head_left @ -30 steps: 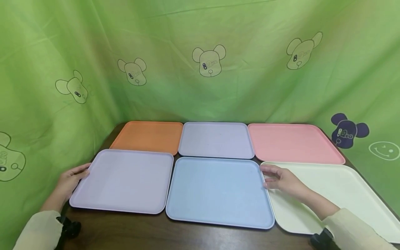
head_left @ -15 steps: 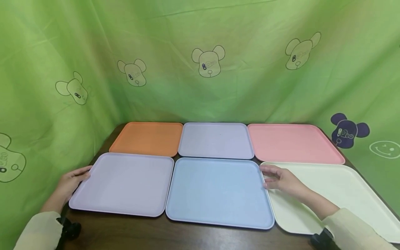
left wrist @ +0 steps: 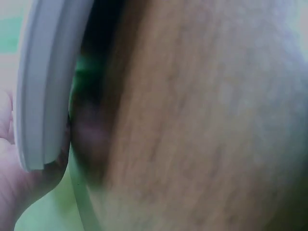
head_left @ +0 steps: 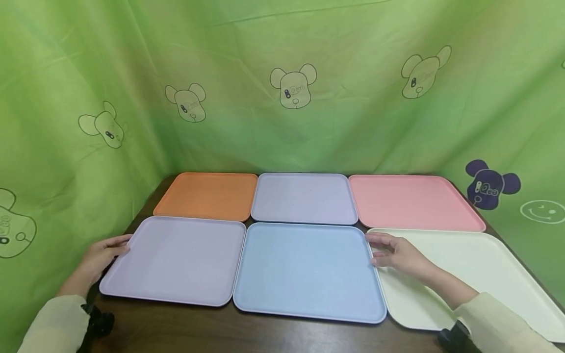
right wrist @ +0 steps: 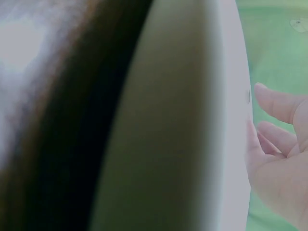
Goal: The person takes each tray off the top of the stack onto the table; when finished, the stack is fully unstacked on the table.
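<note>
My left hand (head_left: 97, 257) grips the left rim of the near lavender tray (head_left: 176, 260), whose right edge lies against the light-blue tray (head_left: 309, 272). In the left wrist view, the tray's edge (left wrist: 43, 86) sits between parts of my left hand (left wrist: 29, 192). My right hand (head_left: 403, 255) reaches over the off-white tray (head_left: 476, 269), its loosely bent fingertips touching the blue tray's right rim. That hand (right wrist: 284, 149) shows in the right wrist view with thumb and fingers apart, beside a blurred pale tray edge.
Along the back stand an orange tray (head_left: 207, 196), a second lavender tray (head_left: 304, 198) and a pink tray (head_left: 417, 202), side by side. All lie on a dark wooden table (head_left: 185, 326). A green curtain (head_left: 247, 132) with mouse-head prints hangs behind and at both sides.
The near lavender tray has come down and slightly toward me with my left hand, then a touch right against the blue tray. My right hand has hardly moved.
</note>
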Motion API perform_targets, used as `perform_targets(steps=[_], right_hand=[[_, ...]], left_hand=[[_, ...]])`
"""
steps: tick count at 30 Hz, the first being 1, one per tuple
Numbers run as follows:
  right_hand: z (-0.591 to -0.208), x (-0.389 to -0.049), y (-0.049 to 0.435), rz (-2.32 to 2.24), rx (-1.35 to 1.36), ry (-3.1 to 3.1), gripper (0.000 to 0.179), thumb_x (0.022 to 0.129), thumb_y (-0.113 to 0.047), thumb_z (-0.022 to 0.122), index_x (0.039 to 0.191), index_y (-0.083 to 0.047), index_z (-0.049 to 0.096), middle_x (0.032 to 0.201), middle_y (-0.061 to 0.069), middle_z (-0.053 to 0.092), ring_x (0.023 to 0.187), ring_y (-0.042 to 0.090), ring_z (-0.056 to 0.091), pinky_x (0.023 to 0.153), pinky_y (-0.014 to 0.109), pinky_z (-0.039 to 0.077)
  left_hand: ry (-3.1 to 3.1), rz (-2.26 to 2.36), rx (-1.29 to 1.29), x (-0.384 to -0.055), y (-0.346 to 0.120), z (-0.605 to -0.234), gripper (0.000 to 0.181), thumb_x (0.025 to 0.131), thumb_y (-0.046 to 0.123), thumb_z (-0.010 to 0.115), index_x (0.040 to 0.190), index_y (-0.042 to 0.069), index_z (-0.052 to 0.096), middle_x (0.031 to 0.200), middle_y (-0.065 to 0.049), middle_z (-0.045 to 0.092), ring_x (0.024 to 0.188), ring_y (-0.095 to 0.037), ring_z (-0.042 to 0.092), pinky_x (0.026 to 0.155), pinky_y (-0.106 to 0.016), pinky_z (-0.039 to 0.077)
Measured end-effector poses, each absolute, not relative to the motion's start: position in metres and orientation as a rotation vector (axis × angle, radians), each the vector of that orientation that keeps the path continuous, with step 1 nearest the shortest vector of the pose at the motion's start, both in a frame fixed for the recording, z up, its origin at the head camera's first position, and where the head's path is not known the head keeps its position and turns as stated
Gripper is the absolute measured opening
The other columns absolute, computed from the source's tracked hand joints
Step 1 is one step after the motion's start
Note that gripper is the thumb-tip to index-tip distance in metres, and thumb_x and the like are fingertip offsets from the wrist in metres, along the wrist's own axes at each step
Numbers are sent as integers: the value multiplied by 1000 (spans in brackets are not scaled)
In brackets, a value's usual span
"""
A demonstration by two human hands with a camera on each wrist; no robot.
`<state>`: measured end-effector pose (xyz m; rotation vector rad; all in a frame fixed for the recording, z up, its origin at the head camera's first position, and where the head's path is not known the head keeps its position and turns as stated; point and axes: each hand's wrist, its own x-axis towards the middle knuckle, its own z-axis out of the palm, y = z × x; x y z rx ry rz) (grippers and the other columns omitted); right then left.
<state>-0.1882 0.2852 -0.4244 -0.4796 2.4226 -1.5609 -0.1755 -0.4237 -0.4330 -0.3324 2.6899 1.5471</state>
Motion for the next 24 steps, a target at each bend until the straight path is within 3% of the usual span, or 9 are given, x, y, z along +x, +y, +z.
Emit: perform_targets(steps=[2, 7, 14, 19, 24], right_hand=[[-423, -188, 285, -1565, -481, 2414, 67, 84, 2, 71, 137, 20, 35, 140, 37, 37, 120, 49, 48, 86, 29, 52], [-422, -189, 284, -1542, -479, 2438, 66, 84, 0, 72, 137, 20, 37, 140, 36, 38, 120, 48, 49, 87, 29, 51], [-421, -189, 283, -1557, -474, 2422, 66, 84, 1, 71, 137, 20, 36, 141, 37, 37, 122, 49, 47, 87, 29, 52], [-420, -188, 282, -1563, -465, 2415, 66, 84, 1, 71, 137, 20, 36, 140, 36, 38, 121, 48, 47, 86, 29, 52], [-419, -188, 281, -1563, -460, 2415, 67, 84, 1, 71, 138, 19, 36, 141, 36, 37, 122, 48, 47, 86, 29, 52]], left_hand=[[2726, 1455, -344, -178, -424, -432, 57, 94, 24, 66, 139, -5, 48, 98, 18, 62, 84, 5, 53, 71, -20, 48], [2755, 1336, -327, -181, -426, -430, 60, 94, 27, 65, 140, -6, 46, 111, 5, 64, 102, -12, 54, 77, -25, 46], [2756, 1342, -252, -184, -428, -430, 61, 94, 24, 66, 140, -8, 43, 124, -11, 62, 86, 13, 46, 73, -15, 45], [2779, 1322, -215, -186, -428, -429, 57, 95, 20, 65, 139, -10, 44, 130, -23, 56, 85, 17, 44, 72, -14, 45], [2818, 1282, -200, -188, -428, -429, 55, 95, 18, 65, 138, -10, 46, 132, -26, 54, 88, 15, 44, 73, -14, 45]])
